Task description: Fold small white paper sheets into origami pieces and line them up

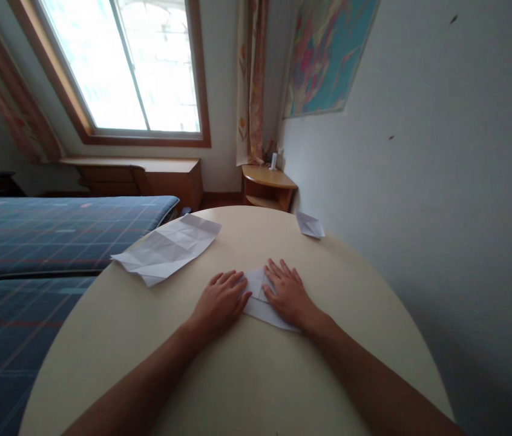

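Observation:
A folded sheet of white paper (256,289) lies flat on the round cream table (247,375), with crease lines and a strip along its near edge. My left hand (223,298) rests on the paper's left end, fingers stretched forward and thumb on its surface. On the right end, my right hand (285,292) lies palm down with its fingers spread. Both hands hide the ends of the paper.
A creased, unfolded paper sheet (172,245) lies at the table's far left edge. A small folded paper piece (310,225) sits far right. A bed with a plaid cover (56,236) borders the table on the left; a white wall (419,181) stands on the right.

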Motion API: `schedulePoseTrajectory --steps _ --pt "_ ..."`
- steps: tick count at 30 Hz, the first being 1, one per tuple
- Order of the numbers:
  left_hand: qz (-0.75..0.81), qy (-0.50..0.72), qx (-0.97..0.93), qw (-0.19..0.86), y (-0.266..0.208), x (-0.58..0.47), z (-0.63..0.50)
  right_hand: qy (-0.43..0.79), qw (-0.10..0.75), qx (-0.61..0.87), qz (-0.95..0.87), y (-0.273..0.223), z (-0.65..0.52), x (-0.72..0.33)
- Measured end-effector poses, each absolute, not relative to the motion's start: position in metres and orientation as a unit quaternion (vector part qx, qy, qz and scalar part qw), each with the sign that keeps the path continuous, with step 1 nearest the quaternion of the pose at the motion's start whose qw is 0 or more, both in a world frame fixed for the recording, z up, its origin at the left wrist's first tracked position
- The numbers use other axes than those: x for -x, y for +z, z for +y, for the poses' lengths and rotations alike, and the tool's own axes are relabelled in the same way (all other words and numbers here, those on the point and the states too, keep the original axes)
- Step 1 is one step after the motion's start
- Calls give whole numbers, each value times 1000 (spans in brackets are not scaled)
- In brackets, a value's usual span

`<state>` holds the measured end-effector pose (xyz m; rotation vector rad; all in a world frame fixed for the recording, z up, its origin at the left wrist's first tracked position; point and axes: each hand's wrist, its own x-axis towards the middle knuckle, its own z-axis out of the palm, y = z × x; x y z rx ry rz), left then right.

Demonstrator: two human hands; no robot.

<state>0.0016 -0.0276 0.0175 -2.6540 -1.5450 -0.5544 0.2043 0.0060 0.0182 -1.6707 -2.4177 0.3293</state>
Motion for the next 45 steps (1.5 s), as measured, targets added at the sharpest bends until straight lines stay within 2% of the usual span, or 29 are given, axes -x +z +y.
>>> schedulePoseTrajectory --steps 5,13,26,45 --pt "-541 -199 815 47 18 0 -26 106 107 539 -829 24 0 -200" --pt "-447 -196 873 13 22 -3 -27 76 137 560 -813 19 4 -202" --pt "-511 -189 838 33 20 2 -27 68 164 519 -836 24 2 -205" --pt "-466 -209 860 -25 7 9 -16 88 248 487 -833 17 9 -209"
